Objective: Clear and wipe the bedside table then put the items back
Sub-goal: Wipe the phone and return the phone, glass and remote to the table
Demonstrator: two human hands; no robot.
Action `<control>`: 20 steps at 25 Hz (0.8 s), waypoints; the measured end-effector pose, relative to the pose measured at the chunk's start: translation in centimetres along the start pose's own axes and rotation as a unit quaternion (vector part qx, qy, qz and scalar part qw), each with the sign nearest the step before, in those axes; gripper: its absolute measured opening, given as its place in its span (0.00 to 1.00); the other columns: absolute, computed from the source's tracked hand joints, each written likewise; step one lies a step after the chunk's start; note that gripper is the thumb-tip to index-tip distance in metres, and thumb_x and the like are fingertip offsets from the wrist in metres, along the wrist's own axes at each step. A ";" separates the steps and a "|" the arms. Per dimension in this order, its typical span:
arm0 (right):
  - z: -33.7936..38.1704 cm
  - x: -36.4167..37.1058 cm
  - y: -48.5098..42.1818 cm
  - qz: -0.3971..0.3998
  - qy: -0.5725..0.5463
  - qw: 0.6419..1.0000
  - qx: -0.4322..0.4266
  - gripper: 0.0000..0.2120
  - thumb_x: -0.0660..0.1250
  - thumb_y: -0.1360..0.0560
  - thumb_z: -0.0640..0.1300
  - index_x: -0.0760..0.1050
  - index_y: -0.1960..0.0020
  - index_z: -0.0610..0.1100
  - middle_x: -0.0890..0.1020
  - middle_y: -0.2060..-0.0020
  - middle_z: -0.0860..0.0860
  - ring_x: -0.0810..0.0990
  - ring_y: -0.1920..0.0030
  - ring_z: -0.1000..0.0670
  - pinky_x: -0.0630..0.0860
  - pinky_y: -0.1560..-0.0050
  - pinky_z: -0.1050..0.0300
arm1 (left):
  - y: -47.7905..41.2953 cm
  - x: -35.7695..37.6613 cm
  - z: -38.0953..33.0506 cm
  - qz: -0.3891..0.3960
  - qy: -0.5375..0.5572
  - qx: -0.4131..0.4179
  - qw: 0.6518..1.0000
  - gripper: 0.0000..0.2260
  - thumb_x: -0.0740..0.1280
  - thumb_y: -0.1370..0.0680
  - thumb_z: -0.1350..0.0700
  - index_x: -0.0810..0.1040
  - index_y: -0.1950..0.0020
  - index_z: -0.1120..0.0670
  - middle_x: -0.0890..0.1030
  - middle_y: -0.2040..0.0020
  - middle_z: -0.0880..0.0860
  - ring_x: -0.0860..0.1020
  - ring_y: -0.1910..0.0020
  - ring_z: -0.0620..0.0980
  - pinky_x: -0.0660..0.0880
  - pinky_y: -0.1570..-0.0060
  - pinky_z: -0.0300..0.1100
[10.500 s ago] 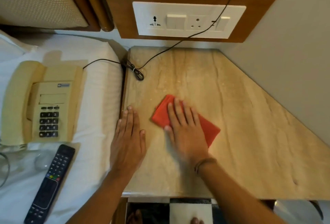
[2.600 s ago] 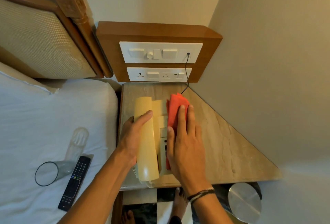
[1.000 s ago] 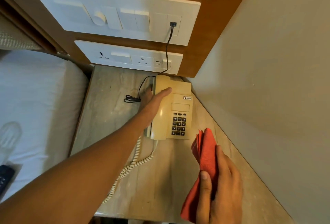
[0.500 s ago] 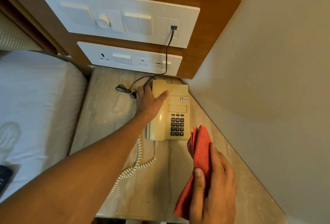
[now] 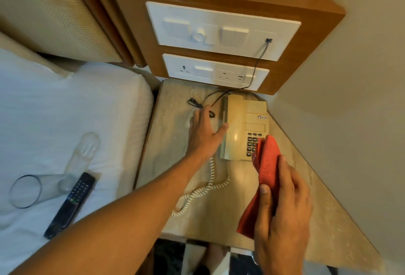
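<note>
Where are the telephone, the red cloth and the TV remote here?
telephone (image 5: 255, 126), head view, on the cream body above the keypad.
red cloth (image 5: 268, 159), head view, on its folded upper part.
remote (image 5: 70, 205), head view, midway along its black button face.

Beige telephone (image 5: 241, 121) at back of marble bedside table (image 5: 166, 143), red cloth (image 5: 268, 165) raised beside it

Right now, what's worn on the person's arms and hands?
Nothing that shows. The left hand has no glove, ring or watch, and its forearm is sleeveless to the frame's edge. The right hand is also ungloved and ringless; its wrist is cut off below, so a band there cannot be ruled out.
</note>
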State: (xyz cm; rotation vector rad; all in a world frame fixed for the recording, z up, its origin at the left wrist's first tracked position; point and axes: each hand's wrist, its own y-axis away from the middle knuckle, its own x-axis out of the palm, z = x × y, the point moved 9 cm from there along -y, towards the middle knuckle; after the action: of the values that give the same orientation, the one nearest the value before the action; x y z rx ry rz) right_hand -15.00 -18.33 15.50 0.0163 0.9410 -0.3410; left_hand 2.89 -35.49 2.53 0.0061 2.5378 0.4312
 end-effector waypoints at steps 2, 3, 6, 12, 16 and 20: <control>2.1 1.0 0.3 0.009 0.000 1.000 -0.022 0.30 0.57 0.15 0.52 0.56 0.15 0.52 0.69 0.24 0.47 0.71 0.30 0.46 0.70 0.36 0.53 | 3.2 -3.6 1.3 -0.021 -0.006 0.003 1.000 0.34 0.73 0.17 0.49 0.63 0.15 0.53 0.67 0.20 0.55 0.66 0.20 0.54 0.69 0.21 0.56; 3.2 1.6 0.5 0.013 -0.001 0.999 -0.031 0.30 0.57 0.15 0.52 0.57 0.15 0.51 0.69 0.25 0.46 0.71 0.30 0.44 0.72 0.36 0.51 | 4.9 -5.7 2.1 -0.037 -0.010 0.003 0.999 0.33 0.73 0.17 0.50 0.64 0.15 0.53 0.68 0.20 0.55 0.67 0.21 0.54 0.69 0.21 0.56; 7.1 3.2 1.6 0.021 -0.016 0.998 -0.064 0.29 0.56 0.15 0.53 0.58 0.15 0.50 0.69 0.25 0.44 0.72 0.30 0.41 0.75 0.34 0.46 | 9.3 -11.2 4.3 -0.088 0.001 0.001 0.996 0.32 0.73 0.17 0.52 0.65 0.16 0.53 0.69 0.20 0.55 0.68 0.21 0.53 0.70 0.22 0.52; 15.7 7.2 5.2 0.053 -0.030 0.992 -0.110 0.28 0.56 0.14 0.53 0.60 0.16 0.48 0.70 0.27 0.43 0.72 0.31 0.40 0.70 0.36 0.54 | 16.7 -22.2 8.7 -0.197 -0.028 0.014 0.980 0.31 0.72 0.17 0.51 0.67 0.16 0.56 0.70 0.20 0.58 0.69 0.21 0.56 0.74 0.24 0.59; 19.4 9.4 7.7 0.069 -0.020 0.988 -0.138 0.28 0.56 0.14 0.52 0.58 0.15 0.51 0.69 0.26 0.45 0.72 0.30 0.42 0.78 0.37 0.44 | 20.0 -30.7 13.2 -0.333 -0.145 -0.012 0.932 0.37 0.75 0.20 0.45 0.66 0.17 0.59 0.67 0.17 0.63 0.65 0.16 0.63 0.67 0.20 0.64; 20.4 11.3 8.7 0.079 0.006 0.986 -0.150 0.27 0.53 0.13 0.54 0.58 0.15 0.49 0.69 0.25 0.46 0.72 0.29 0.42 0.77 0.34 0.43 | 20.1 -33.6 20.2 -0.279 -0.164 -0.125 0.938 0.47 0.80 0.25 0.40 0.64 0.16 0.61 0.67 0.16 0.63 0.63 0.14 0.65 0.64 0.17 0.64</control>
State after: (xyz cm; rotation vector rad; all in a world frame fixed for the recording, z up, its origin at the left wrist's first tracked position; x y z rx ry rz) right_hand 9.71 -16.55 17.46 -0.1822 0.9877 -0.0514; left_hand 40.18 -13.51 10.45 -0.6645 2.0220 0.4697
